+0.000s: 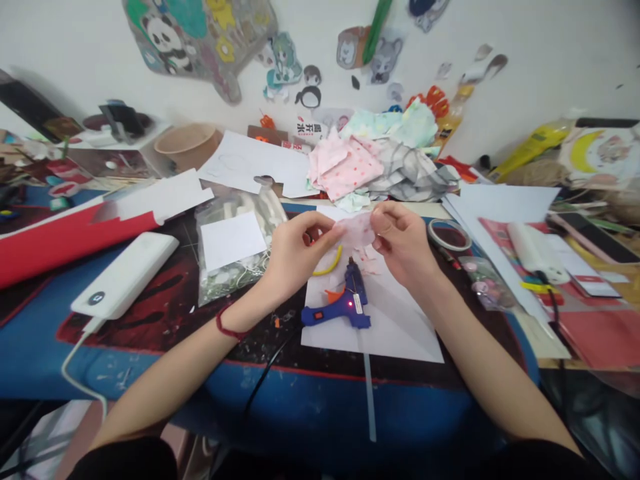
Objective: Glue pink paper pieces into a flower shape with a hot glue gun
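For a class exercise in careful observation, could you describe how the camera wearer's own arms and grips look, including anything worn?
The left grip and right grip are bare hands, without gloves. A thin, dark red bracelet circles the left wrist. Both forearms are uncovered, with black sleeves showing at the bottom edge.

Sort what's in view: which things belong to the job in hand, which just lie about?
Likely in the job:
pale pink piece, held by left hand and right hand
glue gun, light lit
white sheet under it

Likely lying about:
brown bowl
phone
tilted yellow bottle
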A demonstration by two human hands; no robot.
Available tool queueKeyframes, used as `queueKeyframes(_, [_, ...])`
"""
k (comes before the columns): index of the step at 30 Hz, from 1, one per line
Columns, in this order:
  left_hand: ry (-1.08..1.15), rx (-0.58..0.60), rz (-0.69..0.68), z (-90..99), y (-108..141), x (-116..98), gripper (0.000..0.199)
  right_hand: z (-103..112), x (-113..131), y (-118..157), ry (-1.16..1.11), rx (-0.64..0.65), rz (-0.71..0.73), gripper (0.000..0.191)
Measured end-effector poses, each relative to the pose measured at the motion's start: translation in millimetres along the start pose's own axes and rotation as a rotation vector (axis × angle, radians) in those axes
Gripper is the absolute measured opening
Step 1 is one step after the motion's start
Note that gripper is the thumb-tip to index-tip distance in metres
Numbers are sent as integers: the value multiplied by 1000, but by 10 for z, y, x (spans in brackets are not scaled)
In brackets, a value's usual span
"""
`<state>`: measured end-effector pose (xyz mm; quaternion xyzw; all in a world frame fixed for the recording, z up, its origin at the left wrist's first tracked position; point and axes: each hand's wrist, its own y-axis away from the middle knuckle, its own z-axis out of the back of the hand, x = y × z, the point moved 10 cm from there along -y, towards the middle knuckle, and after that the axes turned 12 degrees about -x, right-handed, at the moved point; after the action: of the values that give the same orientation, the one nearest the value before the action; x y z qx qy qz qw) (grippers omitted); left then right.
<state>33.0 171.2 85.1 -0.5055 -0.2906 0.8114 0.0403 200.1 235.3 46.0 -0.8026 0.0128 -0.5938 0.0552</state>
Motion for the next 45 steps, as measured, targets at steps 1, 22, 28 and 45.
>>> queueKeyframes(1, [52, -5, 52, -20, 2, 56, 17, 0, -28, 16, 5, 6, -8, 37])
queueKeyframes(22, [10, 31, 31, -15, 82, 96, 30, -48, -92, 239, 316, 160, 113, 20])
queueKeyframes(28, [60, -45, 36, 96, 77, 83, 33, -35, -38, 247, 256, 162, 191, 8])
queueKeyframes(45, [319, 309, 261, -215, 223, 74, 36, 56, 644, 621, 321, -42, 1057, 28])
